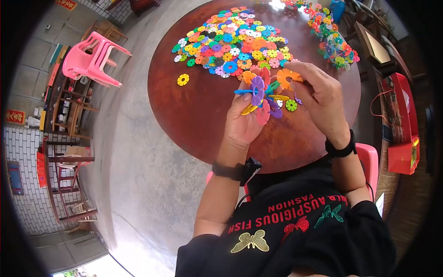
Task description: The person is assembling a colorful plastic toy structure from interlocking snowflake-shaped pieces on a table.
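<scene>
1. A cluster of joined plastic flowers point(257, 92) sits in the left grip point(242, 123), thumb and fingers closed on it.
2. The right grip point(324, 99) pinches an orange flower point(283, 79) just beside the cluster.
3. Between both grips, a green flower point(288, 105) lies on the brown bench point(194, 115).
4. Beyond the grips spreads a loose flower pile point(230, 41).
5. Past the right grip lie more joined flowers point(325, 34).

Likely a home: round table point(184, 124), pink chairs point(76, 63)
</scene>
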The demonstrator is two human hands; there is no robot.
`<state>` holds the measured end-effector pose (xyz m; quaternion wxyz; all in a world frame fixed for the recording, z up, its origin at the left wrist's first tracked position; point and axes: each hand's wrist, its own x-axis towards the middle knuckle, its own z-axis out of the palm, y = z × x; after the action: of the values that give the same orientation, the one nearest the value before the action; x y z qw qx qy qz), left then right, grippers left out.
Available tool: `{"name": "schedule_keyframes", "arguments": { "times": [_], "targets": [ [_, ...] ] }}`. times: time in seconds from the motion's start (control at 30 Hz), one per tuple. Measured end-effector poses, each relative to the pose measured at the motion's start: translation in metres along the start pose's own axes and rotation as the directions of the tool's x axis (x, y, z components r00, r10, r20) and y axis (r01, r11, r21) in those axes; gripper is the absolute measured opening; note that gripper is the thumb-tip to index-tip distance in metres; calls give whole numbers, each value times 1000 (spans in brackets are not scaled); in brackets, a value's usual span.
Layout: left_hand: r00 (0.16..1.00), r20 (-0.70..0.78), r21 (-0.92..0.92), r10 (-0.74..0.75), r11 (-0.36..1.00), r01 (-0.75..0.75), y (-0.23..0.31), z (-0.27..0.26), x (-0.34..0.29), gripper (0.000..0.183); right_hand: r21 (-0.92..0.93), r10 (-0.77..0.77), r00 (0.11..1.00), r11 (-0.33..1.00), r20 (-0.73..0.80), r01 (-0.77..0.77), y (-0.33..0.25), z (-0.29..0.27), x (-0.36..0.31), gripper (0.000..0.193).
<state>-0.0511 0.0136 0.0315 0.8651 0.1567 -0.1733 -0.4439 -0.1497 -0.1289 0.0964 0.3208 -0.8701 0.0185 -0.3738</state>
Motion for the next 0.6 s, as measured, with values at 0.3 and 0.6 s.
{"name": "schedule_keyframes", "arguments": {
  "times": [0.3, 0.6],
  "targets": [
    [998, 58, 26, -29, 999, 27, -2, 9, -1, 63, -28, -47, 997, 998, 67, 49, 1, 0, -1, 25],
    [997, 67, 312, -47, 950, 23, -3, 4, -8, 81, -80, -109, 990, 990, 90, 117, -6, 5, -6, 25]
  ]
}}
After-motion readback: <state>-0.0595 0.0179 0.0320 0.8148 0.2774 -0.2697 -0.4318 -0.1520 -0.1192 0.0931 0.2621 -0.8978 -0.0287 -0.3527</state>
